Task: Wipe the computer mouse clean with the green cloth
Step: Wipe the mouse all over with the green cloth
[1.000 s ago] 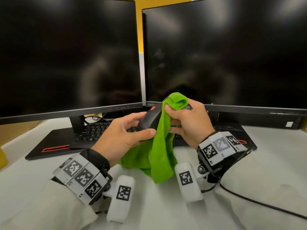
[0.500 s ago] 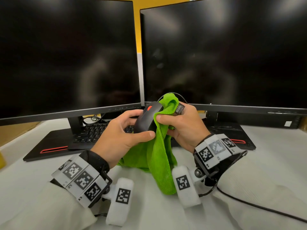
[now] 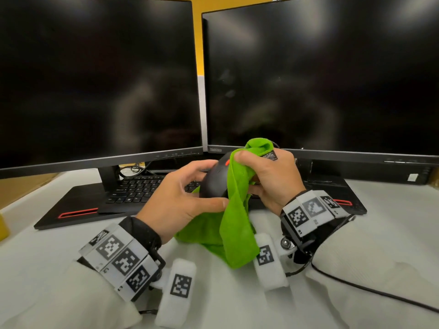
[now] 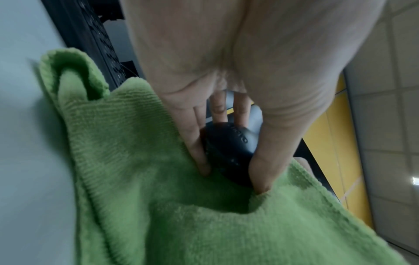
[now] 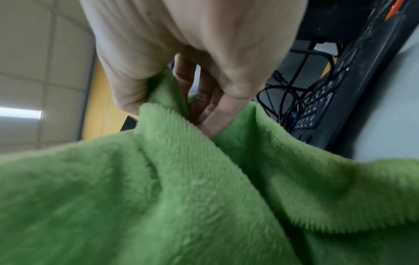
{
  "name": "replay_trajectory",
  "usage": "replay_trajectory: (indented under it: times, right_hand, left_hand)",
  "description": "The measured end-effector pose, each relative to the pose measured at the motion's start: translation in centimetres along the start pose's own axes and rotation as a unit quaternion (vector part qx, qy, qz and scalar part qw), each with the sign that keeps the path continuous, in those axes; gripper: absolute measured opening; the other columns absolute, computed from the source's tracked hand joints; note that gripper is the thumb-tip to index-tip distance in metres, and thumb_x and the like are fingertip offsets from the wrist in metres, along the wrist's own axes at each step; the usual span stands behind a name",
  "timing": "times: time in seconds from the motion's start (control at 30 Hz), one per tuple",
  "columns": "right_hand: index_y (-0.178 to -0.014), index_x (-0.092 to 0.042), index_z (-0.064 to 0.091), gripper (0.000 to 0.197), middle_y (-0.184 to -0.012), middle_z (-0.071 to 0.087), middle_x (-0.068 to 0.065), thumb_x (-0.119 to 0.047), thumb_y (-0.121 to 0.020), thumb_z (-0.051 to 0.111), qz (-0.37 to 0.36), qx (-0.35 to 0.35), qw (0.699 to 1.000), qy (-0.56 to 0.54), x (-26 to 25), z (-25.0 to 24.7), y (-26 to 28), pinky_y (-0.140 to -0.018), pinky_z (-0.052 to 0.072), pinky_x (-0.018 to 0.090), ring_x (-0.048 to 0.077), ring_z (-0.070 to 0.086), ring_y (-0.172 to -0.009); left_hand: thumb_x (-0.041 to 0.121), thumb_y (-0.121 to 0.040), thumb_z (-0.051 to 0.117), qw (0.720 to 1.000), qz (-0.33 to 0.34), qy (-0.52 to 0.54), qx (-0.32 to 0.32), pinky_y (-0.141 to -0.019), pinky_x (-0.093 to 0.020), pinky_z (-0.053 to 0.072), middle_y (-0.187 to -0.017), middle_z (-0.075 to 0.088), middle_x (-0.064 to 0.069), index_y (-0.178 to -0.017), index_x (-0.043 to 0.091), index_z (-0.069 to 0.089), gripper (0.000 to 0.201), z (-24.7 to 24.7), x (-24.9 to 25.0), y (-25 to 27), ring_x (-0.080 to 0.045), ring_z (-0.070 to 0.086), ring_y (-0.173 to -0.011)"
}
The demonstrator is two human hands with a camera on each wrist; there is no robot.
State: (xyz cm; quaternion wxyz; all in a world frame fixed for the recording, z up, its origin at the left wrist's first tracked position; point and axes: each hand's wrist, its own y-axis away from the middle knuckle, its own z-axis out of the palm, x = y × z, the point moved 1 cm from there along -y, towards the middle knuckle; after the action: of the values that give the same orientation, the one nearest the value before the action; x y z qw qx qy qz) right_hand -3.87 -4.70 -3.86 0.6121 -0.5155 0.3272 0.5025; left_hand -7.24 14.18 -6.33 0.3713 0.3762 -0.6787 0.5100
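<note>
The left hand [image 3: 180,198] grips the black mouse [image 3: 215,182] off the desk, thumb at six o'clock, steadying it for rubbing; the right hand [image 3: 273,176], at three o'clock, pinches the green cloth [image 3: 234,224] against its side; loose cloth hangs towards six.

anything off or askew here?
Nothing stands out. Left hand grips the black mouse off the desk; right hand holds the green cloth against it. Monitors are dark.
</note>
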Motion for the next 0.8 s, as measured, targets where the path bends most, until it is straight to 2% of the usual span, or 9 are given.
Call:
replay_trajectory:
  times: [0.17,0.23,0.3,0.37,0.43,0.5,0.63,0.7,0.8]
  right_hand:
    - [-0.095,-0.006,0.074,0.007,-0.08,0.075,0.01,-0.013,-0.094,0.073,0.019,-0.047,0.998,-0.023,-0.12,-0.13,-0.14,-0.065,0.063,0.043,0.021,0.073,-0.067]
    - [-0.095,-0.006,0.075,0.004,-0.085,0.076,0.01,-0.007,-0.091,0.075,0.018,-0.066,0.998,-0.008,0.13,0.1,-0.06,-0.072,0.064,0.045,0.022,0.075,-0.076]
    - [-0.1,0.0,0.073,0.015,-0.088,0.076,0.012,-0.002,-0.086,0.078,0.019,-0.075,0.997,0.017,0.33,0.17,0.05,-0.077,0.064,0.049,0.025,0.075,-0.082]
    - [-0.102,0.004,0.071,0.021,-0.086,0.076,0.013,-0.003,-0.084,0.08,0.021,-0.058,0.997,0.042,0.16,-0.04,0.04,-0.071,0.064,0.049,0.027,0.076,-0.08]
    - [-0.1,0.004,0.072,0.019,-0.084,0.075,0.014,-0.007,-0.087,0.079,0.028,-0.026,0.998,0.04,-0.16,-0.19,-0.06,-0.061,0.062,0.042,0.028,0.075,-0.074]
    - [-0.101,0.005,0.072,0.019,-0.084,0.074,0.018,-0.01,-0.09,0.076,0.042,0.002,0.999,0.021,-0.33,-0.27,-0.13,-0.057,0.06,0.039,0.03,0.074,-0.07]
    - [-0.103,0.008,0.07,0.023,-0.083,0.074,0.017,-0.011,-0.092,0.075,0.049,0.011,0.998,0.025,-0.15,-0.18,-0.11,-0.058,0.062,0.042,0.03,0.075,-0.072]
    - [-0.104,0.008,0.07,0.028,-0.085,0.075,0.016,-0.013,-0.088,0.08,0.046,0.0,0.998,0.042,0.01,-0.04,0.01,-0.06,0.062,0.043,0.03,0.076,-0.078]
    - [-0.102,0.007,0.07,0.039,-0.084,0.076,0.014,-0.019,-0.079,0.088,0.066,-0.015,0.996,0.063,0.13,0.03,0.09,-0.068,0.065,0.054,0.032,0.077,-0.082]
  left_hand:
    - [0.012,-0.055,0.097,0.999,0.018,0.018,0.036,-0.093,-0.038,0.063,-0.116,0.076,-0.005,-0.128,0.027,0.07,0.079,-0.37,0.15,-0.16,-0.027,0.076,-0.108]
    - [0.001,-0.057,0.098,0.999,0.023,0.008,0.046,-0.091,-0.039,0.063,-0.118,0.075,-0.007,-0.128,0.027,0.068,0.081,-0.42,0.06,-0.22,-0.027,0.077,-0.104]
    - [-0.012,-0.06,0.093,0.999,0.022,-0.002,0.05,-0.089,-0.04,0.064,-0.119,0.073,-0.009,-0.128,0.025,0.067,0.082,-0.3,0.13,-0.17,-0.026,0.079,-0.1]
    - [-0.016,-0.06,0.09,0.999,0.023,-0.011,0.043,-0.088,-0.038,0.064,-0.12,0.073,-0.007,-0.129,0.023,0.067,0.083,-0.28,0.19,-0.23,-0.026,0.079,-0.099]
    - [-0.016,-0.058,0.091,0.999,0.025,-0.015,0.032,-0.09,-0.036,0.063,-0.122,0.073,-0.004,-0.129,0.023,0.068,0.084,-0.33,0.43,-0.19,-0.024,0.078,-0.103]
    - [-0.015,-0.057,0.092,0.999,0.029,-0.019,0.025,-0.091,-0.032,0.062,-0.122,0.075,0.002,-0.129,0.023,0.069,0.084,-0.38,0.63,-0.15,-0.02,0.076,-0.108]
    - [-0.016,-0.056,0.092,0.999,0.034,-0.027,0.023,-0.09,-0.025,0.061,-0.12,0.077,0.012,-0.128,0.022,0.07,0.085,-0.49,0.74,-0.15,-0.014,0.075,-0.111]
    - [-0.016,-0.055,0.092,0.999,0.036,-0.037,0.019,-0.091,-0.026,0.06,-0.123,0.076,0.007,-0.13,0.02,0.07,0.086,-0.5,0.77,-0.12,-0.014,0.074,-0.112]
    - [-0.017,-0.054,0.092,0.998,0.039,-0.051,0.004,-0.099,-0.032,0.059,-0.127,0.075,0.003,-0.132,0.021,0.07,0.089,-0.23,0.93,0.07,-0.014,0.072,-0.118]
